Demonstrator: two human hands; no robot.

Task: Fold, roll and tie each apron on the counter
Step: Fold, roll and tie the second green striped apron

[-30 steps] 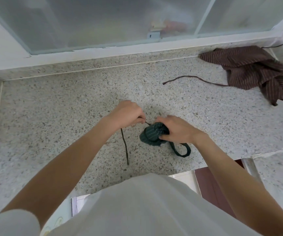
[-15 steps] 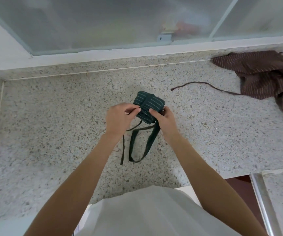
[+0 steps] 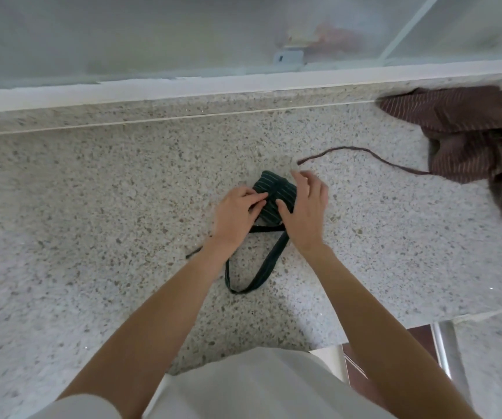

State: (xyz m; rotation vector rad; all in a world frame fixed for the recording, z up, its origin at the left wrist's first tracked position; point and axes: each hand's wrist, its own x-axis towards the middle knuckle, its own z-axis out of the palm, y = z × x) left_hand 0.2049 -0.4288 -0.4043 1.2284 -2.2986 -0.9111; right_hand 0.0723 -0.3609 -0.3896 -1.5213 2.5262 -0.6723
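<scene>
While the left hand (image 3: 235, 210) pinches the near-left edge of the green roll (image 3: 274, 195) with thumb and curled fingers, the right hand (image 3: 304, 207) presses its thumb on the roll's near-right side, its other fingers spread and lifted off beyond it. Half a second ago both hands pinched the roll alike; now the right one has loosened, and a second ago the left was drawing a string taut. By my reading, the knot is made and the hands are settling the bundle, so this apron is nearly done.

Resting on the speckled surface (image 3: 92, 207), the roll is small, tight, dark green with pale stripes, a band crossing its middle. Its wide loop (image 3: 261, 267) trails from it toward the person, and a thin string (image 3: 195, 252) runs left under the left wrist.

Well to the right of the roll, by the window ledge, the brown apron (image 3: 470, 137) lies crumpled and unfolded, its tie (image 3: 364, 152) stretching back toward the roll without reaching it.
</scene>
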